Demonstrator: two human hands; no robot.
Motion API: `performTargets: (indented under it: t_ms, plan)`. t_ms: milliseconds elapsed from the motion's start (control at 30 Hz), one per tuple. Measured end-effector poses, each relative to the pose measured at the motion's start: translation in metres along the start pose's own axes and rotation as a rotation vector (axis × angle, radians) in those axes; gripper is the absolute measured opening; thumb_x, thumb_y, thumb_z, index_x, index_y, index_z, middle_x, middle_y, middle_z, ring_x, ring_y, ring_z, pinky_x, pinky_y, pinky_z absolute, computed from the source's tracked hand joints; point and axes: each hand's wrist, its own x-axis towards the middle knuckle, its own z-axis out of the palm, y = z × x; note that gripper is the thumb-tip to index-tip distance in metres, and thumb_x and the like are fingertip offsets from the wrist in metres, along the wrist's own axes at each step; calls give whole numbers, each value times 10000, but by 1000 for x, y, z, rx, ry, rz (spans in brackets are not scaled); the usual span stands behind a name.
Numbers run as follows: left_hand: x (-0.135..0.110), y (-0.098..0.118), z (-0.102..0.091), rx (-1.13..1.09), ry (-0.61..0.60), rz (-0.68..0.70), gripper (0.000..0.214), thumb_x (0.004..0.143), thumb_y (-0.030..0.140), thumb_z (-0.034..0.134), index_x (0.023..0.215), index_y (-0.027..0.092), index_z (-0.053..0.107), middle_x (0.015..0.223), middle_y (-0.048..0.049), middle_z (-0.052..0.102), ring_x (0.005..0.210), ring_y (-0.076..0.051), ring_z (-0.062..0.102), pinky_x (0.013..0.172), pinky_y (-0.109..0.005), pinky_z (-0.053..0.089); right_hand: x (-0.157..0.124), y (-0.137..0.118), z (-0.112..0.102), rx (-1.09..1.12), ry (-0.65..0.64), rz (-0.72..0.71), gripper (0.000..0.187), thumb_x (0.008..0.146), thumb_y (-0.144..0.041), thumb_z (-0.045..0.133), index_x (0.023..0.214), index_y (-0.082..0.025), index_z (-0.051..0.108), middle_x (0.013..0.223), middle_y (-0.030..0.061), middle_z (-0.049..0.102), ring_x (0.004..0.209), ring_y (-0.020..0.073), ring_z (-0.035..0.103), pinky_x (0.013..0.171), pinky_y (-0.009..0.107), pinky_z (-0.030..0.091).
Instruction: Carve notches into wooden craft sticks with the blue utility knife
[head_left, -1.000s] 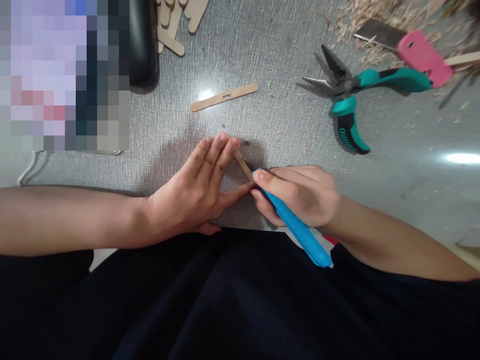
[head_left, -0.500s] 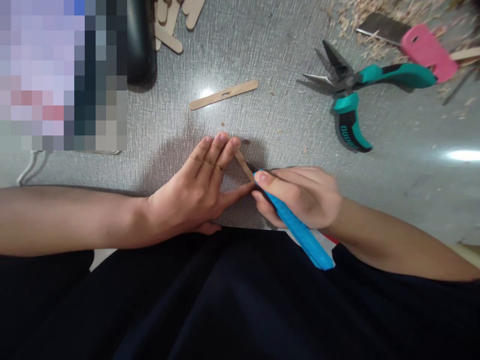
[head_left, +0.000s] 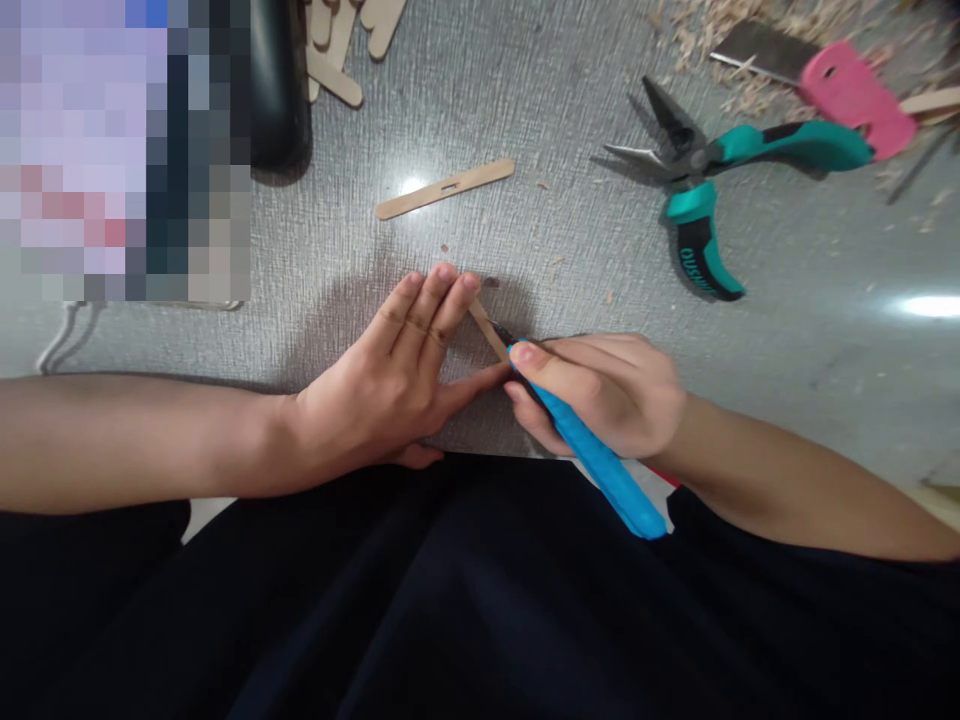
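Observation:
My left hand point(head_left: 390, 385) lies flat on the grey floor with its fingers stretched out, pressing down a thin wooden stick point(head_left: 487, 330) with its fingertips and thumb. My right hand point(head_left: 600, 390) is wrapped round a blue-handled knife point(head_left: 592, 460). The knife's tip meets the stick just right of my left fingertips. Most of the stick is hidden under the two hands.
A slotted wooden stick point(head_left: 446, 188) lies further out. Teal-handled pliers point(head_left: 712, 190) lie open at the upper right, beside a pink-handled blade point(head_left: 817, 70) among wood shavings. Several sticks point(head_left: 349, 40) and a black cylinder point(head_left: 279, 90) are at the top left.

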Motion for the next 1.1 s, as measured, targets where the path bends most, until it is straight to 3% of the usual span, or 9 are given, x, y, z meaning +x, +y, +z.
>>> performTargets:
  t_ms: [167, 467, 567, 667, 967, 1100]
  plan:
    - [-1, 0, 2, -4, 2, 1, 1348, 1079, 803, 762, 1994, 142, 23, 2035, -375, 210, 1865, -622, 353, 1492, -779, 444, -1, -1, 0, 3, 10, 20, 347, 1143, -186, 717, 1477, -227, 633, 818, -37, 820, 657, 205, 777, 610, 347, 643]
    - [2, -1, -3, -11, 10, 17, 1497, 1006, 839, 863, 1999, 132, -6, 1998, -410, 287, 1833, -624, 424, 1481, -758, 477, 0, -1, -1, 10, -10, 3, 336, 1147, -180, 700, 1475, -183, 628, 803, -25, 802, 629, 200, 742, 597, 342, 632]
    - [2, 0, -3, -27, -1, 4, 1470, 1015, 814, 867, 2003, 149, 5, 2024, -385, 239, 1851, -618, 394, 1502, -763, 446, 1, -2, -1, -3, 15, -23, 292, 1155, -164, 679, 1441, -119, 643, 791, -1, 791, 618, 191, 727, 596, 333, 624]
    - [1, -1, -3, -27, -25, 0, 1454, 1022, 815, 859, 2009, 193, -10, 2047, -353, 200, 1863, -617, 363, 1506, -776, 430, 0, -3, -2, -5, 18, -25, 272, 1164, -167, 668, 1431, -123, 647, 794, 3, 798, 623, 190, 726, 595, 328, 627]
    - [3, 0, -3, 14, -9, 9, 1401, 1033, 825, 822, 2010, 182, 49, 2020, -337, 320, 1842, -609, 421, 1484, -756, 478, -4, -2, -4, 19, -2, -29, 297, 1147, -168, 679, 1438, -133, 638, 810, -4, 801, 622, 184, 722, 599, 322, 620]
    - [3, 0, -4, 24, 11, 20, 1576, 957, 875, 891, 2005, 140, -28, 1981, -384, 368, 1821, -611, 462, 1487, -726, 482, -4, 2, -3, 28, -3, -35, 283, 1139, -161, 680, 1418, -151, 635, 783, -17, 779, 603, 180, 693, 587, 322, 610]
